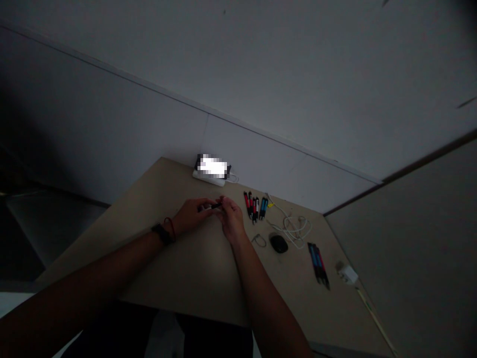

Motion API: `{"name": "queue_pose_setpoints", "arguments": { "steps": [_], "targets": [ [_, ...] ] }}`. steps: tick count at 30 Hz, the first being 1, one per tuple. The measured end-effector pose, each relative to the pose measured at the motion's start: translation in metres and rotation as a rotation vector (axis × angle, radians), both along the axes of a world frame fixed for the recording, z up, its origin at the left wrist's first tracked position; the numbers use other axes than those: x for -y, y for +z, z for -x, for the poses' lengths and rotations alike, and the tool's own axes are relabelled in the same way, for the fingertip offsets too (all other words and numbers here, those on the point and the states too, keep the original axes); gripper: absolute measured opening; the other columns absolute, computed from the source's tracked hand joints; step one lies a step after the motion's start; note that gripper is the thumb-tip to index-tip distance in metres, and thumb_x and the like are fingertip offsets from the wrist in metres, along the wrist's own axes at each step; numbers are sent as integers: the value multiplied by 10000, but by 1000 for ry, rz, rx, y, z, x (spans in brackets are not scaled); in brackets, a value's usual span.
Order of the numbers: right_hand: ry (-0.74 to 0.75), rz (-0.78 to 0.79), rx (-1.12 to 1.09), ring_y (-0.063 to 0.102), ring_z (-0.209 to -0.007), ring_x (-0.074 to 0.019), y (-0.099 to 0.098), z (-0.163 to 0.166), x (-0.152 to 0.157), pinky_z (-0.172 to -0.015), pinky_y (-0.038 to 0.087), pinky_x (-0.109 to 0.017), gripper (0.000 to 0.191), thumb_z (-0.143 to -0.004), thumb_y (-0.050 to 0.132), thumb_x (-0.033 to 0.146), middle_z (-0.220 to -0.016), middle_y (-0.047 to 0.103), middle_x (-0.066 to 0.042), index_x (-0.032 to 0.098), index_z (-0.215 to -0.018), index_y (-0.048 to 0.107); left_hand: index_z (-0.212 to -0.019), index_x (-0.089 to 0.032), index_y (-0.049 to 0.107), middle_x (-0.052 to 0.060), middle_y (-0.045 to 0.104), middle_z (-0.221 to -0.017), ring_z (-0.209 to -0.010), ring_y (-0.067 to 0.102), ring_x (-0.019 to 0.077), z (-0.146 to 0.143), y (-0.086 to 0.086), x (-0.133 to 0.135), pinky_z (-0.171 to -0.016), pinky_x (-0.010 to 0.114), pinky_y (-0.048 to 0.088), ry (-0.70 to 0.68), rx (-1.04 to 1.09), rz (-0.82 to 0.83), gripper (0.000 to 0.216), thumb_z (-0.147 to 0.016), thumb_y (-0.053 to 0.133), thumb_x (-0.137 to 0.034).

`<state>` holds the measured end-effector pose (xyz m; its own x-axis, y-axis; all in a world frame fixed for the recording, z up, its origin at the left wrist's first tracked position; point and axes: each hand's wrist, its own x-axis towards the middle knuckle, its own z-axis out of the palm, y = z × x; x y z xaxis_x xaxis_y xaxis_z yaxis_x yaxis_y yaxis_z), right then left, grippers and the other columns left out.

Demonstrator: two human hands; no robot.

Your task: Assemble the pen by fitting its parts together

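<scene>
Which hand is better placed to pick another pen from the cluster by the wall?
Probably the right hand: it lies just beside the pen cluster, while the left hand is farther away. Both currently hold a small dark pen.

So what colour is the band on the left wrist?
Black, with a thin red cord beside it; the head view shows it.

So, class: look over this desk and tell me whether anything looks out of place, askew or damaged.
Nothing looks damaged or spilled. The white cable lies in a loose tangle beside the black mouse. The pens lie in a neat row. Both hands, left hand and right hand, hold one small dark pen.
</scene>
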<state>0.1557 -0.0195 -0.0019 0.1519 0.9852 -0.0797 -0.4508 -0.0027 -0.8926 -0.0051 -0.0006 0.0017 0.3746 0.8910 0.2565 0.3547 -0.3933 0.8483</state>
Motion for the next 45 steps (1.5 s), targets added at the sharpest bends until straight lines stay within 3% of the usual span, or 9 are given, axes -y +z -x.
{"name": "queue_pose_setpoints", "arguments": {
  "steps": [2,5,10,13,21,30,40,45],
  "targets": [
    [66,-15,-24,683,-912,-186,3,0,1,-711,561,-275,322,-741,796,428,-1030,745,-65,202,-962,736,-1099,-197,745,34,751,-853,-639,571,140,0,0,0,-607,248,431,6,12,-7,388,-848,626,-469],
    [94,-17,-32,680,-946,-189,3,0,2,-759,565,-288,283,-735,802,389,-1083,738,-70,192,-930,744,-1098,-188,743,36,747,-841,-644,581,141,0,-1,-1,-615,249,440,19,14,-3,393,-861,615,-474],
    [9,20,-44,655,-761,-121,-2,1,2,-692,548,-229,199,-711,831,336,-818,714,4,191,-755,703,-1079,-181,746,50,754,-890,-707,622,161,0,-1,-1,-674,269,475,6,4,-12,379,-861,611,-461],
    [-12,36,-97,638,-698,-111,-4,-1,0,-648,544,-218,203,-703,838,323,-760,696,16,195,-752,688,-1052,-175,743,51,751,-877,-722,633,167,0,1,0,-678,269,476,4,9,-5,377,-862,607,-471],
    [-123,3,-138,624,-650,-109,-1,-10,-6,-593,534,-219,171,-817,731,355,-839,728,1,223,-922,704,-678,-173,674,25,688,-675,-663,619,170,0,5,1,-643,265,441,-63,-70,18,467,-937,445,-486],
    [-117,6,-176,625,-667,-111,-2,-10,-7,-613,541,-226,171,-800,745,333,-876,732,0,222,-927,718,-912,-191,751,31,752,-809,-739,650,184,-1,2,0,-660,269,457,-61,-36,24,348,-878,553,-475],
    [-167,33,-156,652,-696,-127,-7,-12,-7,-597,547,-230,163,-743,793,303,-851,746,-16,209,-856,722,-813,-180,695,48,700,-819,-751,607,176,2,-3,-2,-679,277,470,192,43,-93,294,-832,666,-472],
    [-173,48,-154,611,-614,-111,-9,-12,-8,-569,541,-224,150,-720,804,288,-755,716,0,204,-793,704,-822,-181,711,54,668,-826,-763,591,173,4,0,-1,-692,278,463,204,56,-182,274,-839,682,-452]
  ]
}}
